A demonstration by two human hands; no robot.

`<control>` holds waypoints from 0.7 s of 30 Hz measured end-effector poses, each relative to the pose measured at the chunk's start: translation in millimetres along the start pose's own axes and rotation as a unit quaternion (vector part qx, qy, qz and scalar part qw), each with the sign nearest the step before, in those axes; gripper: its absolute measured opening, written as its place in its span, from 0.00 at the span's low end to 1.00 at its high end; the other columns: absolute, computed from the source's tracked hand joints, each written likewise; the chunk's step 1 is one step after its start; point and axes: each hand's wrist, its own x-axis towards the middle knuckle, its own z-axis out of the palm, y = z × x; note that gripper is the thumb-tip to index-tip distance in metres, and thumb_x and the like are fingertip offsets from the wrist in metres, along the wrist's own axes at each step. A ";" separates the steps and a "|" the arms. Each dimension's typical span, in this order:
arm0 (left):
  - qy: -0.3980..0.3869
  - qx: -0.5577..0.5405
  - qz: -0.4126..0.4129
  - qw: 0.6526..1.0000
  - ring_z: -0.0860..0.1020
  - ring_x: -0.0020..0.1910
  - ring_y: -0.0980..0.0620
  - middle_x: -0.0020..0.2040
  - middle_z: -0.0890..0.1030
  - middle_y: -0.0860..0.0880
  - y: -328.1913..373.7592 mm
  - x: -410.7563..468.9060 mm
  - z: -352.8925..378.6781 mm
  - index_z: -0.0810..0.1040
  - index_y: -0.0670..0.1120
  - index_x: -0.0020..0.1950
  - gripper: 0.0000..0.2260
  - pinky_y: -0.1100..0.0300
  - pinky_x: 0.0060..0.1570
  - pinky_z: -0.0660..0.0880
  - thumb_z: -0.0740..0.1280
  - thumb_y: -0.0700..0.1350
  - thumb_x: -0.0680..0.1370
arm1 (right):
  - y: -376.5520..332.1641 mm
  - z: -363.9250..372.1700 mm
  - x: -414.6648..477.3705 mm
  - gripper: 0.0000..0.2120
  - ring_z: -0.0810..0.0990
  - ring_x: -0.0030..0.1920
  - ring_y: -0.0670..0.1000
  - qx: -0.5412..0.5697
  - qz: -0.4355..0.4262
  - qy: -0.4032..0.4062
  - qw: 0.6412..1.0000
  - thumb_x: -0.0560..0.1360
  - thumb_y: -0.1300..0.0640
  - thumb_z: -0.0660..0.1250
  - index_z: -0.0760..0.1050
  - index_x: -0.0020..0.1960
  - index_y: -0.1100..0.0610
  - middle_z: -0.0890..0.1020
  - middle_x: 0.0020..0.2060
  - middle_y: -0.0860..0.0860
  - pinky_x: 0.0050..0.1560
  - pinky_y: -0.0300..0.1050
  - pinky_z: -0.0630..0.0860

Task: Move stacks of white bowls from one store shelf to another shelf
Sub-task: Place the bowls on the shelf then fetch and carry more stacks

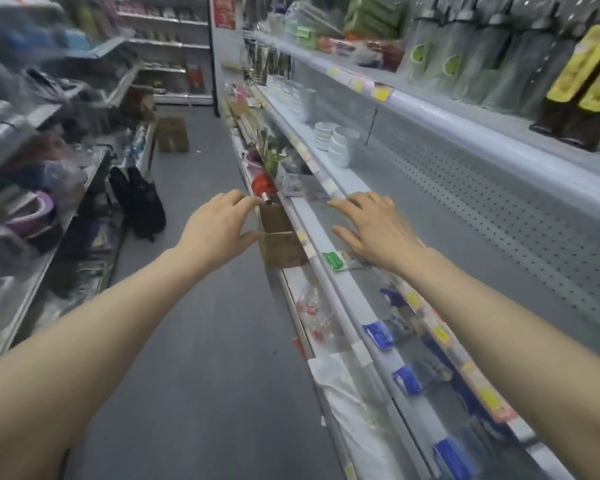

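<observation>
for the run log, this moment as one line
left hand: open, empty | right hand: open, empty | white bowls: stacked on shelf, untouched | step: no pickup yet

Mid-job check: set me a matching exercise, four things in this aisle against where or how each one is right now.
1 black bag
2 right hand
3 white bowls
4 green packet

a on the right shelf, farther down the aisle
b close by the right hand's thumb
c on the floor by the left shelving
d open above that shelf's front edge, holding nothing

Pairs: 1-c, 2-d, 3-a, 4-b
</observation>
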 end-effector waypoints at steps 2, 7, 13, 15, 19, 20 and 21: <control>-0.001 -0.009 0.003 1.000 0.77 0.59 0.44 0.61 0.77 0.48 -33.6 32.3 6.3 0.73 0.50 0.70 0.25 0.49 0.54 0.77 0.72 0.55 0.75 | 1.5 15.5 40.7 0.22 0.75 0.57 0.59 -0.005 0.009 -0.005 1.000 0.78 0.43 0.60 0.70 0.70 0.50 0.78 0.57 0.53 0.56 0.55 0.71; 0.010 -0.025 0.003 1.000 0.76 0.58 0.45 0.60 0.77 0.49 -121.4 120.5 23.2 0.72 0.52 0.69 0.24 0.47 0.53 0.78 0.72 0.55 0.75 | 0.9 54.1 148.4 0.21 0.76 0.56 0.59 0.008 0.038 0.030 0.999 0.78 0.45 0.62 0.72 0.68 0.51 0.78 0.56 0.53 0.54 0.55 0.72; 0.003 -0.033 0.008 0.999 0.76 0.59 0.46 0.61 0.76 0.50 -203.0 219.3 68.8 0.72 0.52 0.69 0.24 0.48 0.53 0.78 0.71 0.56 0.75 | 19.0 112.1 271.9 0.22 0.74 0.57 0.57 0.012 0.042 0.018 0.999 0.78 0.43 0.59 0.70 0.69 0.49 0.78 0.57 0.51 0.55 0.54 0.71; 0.007 -0.033 0.010 0.999 0.76 0.59 0.46 0.63 0.77 0.49 -226.3 257.5 86.5 0.72 0.52 0.69 0.24 0.49 0.53 0.77 0.72 0.56 0.75 | 31.9 134.4 316.1 0.22 0.74 0.56 0.57 0.022 0.043 0.022 0.999 0.78 0.43 0.59 0.70 0.69 0.49 0.78 0.57 0.51 0.55 0.55 0.72; 0.023 -0.053 0.004 0.998 0.76 0.60 0.46 0.62 0.77 0.49 -272.4 333.1 120.3 0.73 0.51 0.69 0.24 0.50 0.54 0.76 0.72 0.55 0.75 | 61.1 178.9 403.0 0.25 0.75 0.55 0.58 0.040 0.049 0.028 0.998 0.76 0.40 0.53 0.71 0.68 0.49 0.77 0.55 0.50 0.54 0.56 0.73; 0.025 -0.057 0.000 0.998 0.76 0.59 0.47 0.62 0.77 0.49 -283.1 349.8 127.3 0.73 0.51 0.68 0.23 0.51 0.54 0.76 0.73 0.54 0.75 | 68.2 186.8 422.3 0.26 0.75 0.55 0.58 0.044 0.048 0.030 0.997 0.76 0.40 0.52 0.71 0.69 0.49 0.77 0.55 0.51 0.54 0.56 0.72; 0.026 -0.060 -0.005 0.998 0.76 0.59 0.47 0.61 0.77 0.50 -297.7 372.6 136.2 0.73 0.52 0.68 0.23 0.51 0.54 0.76 0.73 0.55 0.75 | 78.3 196.8 447.9 0.26 0.75 0.55 0.58 0.048 0.050 0.032 0.997 0.76 0.40 0.52 0.71 0.69 0.50 0.78 0.56 0.51 0.54 0.56 0.72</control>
